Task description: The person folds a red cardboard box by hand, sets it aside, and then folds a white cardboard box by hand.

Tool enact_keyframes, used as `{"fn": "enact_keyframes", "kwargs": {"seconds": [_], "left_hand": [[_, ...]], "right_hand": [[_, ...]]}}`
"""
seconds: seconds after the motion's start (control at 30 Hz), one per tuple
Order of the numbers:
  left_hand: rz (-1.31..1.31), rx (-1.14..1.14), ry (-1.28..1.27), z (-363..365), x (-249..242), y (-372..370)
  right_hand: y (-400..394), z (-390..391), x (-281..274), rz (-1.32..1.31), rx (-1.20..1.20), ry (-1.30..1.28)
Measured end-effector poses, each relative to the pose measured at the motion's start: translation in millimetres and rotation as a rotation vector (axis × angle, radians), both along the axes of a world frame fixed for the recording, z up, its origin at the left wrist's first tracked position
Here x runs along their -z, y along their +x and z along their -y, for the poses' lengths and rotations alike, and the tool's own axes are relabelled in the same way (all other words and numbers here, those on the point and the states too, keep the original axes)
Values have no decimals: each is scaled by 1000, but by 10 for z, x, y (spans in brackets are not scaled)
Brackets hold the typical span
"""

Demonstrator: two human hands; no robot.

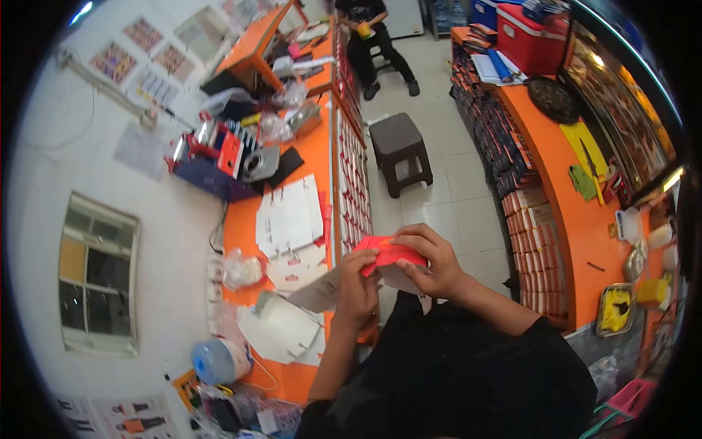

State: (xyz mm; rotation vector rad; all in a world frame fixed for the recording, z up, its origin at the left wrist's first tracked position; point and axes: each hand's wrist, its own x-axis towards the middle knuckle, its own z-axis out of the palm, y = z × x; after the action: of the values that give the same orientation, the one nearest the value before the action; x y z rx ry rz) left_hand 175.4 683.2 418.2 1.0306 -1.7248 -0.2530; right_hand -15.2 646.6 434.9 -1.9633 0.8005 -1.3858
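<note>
In front of my chest is a part-folded cardboard box, red on one face and white on the other. My left hand is closed on its left edge, fingertips over the red face. On the other side, my right hand pinches the right edge between thumb and fingers. White panels of the cardboard hang below the hands, partly hidden by them. On the counter to the left lie flat white box sheets, and nearer to me more white sheets with slits.
An orange counter runs along the left, with a water jug at its near end. A dark plastic stool stands ahead, and a seated person is beyond it. Boxes fill the right counter's shelves.
</note>
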Motion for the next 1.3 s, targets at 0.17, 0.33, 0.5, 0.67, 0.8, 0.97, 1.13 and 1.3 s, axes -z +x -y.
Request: {"fn": "enact_keyframes", "kwargs": {"seconds": [0.17,0.33,0.5,0.67,0.8,0.97,1.13,1.3], "left_hand": [[-104,126,64,-20,-22,-31],[16,136,75,-58,-138,-214],[22,173,63,-31,-239,-336],[94,177,142,-45,-202,-344],[206,8,51,-108,-111,-423],[174,-73,-111,-127,188,-535],[207,121,111,-283,312,-423],[452,103,380,-269,466,-297]], "right_hand": [[-123,-190,6,14,98,-88],[-269,-251,3,2,206,-163],[-280,-289,42,-7,241,-180],[-303,-189,11,-13,161,-228],[-198,-241,12,44,183,-212],[-86,-278,104,80,200,-167],[-93,-77,412,342,356,97],[91,-13,712,433,103,268]]}}
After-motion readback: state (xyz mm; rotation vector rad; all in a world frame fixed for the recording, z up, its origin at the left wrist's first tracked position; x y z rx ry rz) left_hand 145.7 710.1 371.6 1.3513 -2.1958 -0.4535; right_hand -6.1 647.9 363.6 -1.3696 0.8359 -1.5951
